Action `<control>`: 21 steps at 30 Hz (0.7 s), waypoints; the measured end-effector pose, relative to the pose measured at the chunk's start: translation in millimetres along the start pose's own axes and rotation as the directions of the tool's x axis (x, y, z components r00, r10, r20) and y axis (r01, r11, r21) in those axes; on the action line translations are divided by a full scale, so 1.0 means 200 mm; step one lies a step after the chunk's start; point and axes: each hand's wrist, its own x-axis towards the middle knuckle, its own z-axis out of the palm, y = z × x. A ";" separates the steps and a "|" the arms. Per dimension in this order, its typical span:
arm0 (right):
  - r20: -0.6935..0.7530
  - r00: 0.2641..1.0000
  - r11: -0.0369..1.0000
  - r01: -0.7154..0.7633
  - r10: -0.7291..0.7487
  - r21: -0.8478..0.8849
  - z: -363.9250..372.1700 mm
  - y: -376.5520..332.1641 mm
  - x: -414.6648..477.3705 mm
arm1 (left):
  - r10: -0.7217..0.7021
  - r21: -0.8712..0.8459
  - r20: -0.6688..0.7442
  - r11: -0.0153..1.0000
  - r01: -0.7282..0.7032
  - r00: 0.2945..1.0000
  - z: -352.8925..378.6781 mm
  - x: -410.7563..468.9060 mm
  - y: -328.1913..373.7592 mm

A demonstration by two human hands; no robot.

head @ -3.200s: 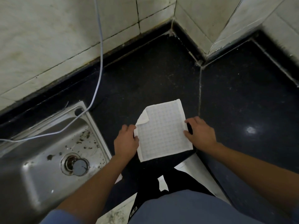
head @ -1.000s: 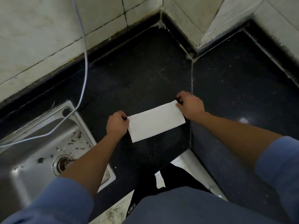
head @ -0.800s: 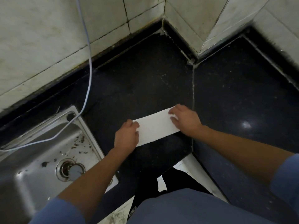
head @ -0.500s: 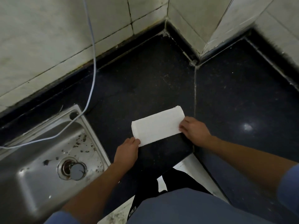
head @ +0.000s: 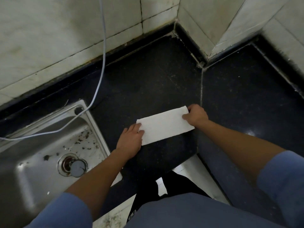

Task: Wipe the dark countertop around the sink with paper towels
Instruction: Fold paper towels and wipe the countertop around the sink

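Two hands | left hand (head: 130,142) and right hand (head: 196,116) pinching folded white paper towel (head: 164,126) | glossy dark countertop (head: 148,83)

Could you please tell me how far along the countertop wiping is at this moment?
Done: the white paper towel is folded into a strip. In hand: the left hand and right hand hold its ends on the dark countertop. Left: the wiping itself; specks dot the counter, and debris litters the steel sink.

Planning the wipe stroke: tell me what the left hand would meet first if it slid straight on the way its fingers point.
The left hand points up and to the right, fingers already on the folded paper towel, so it meets the towel first; past that, likely the right hand.
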 end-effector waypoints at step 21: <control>0.212 0.949 0.964 0.254 -0.233 -0.078 0.54 -0.54 -0.29 | -0.305 -0.311 -0.143 0.917 0.249 0.942 0.04 -0.40 -0.23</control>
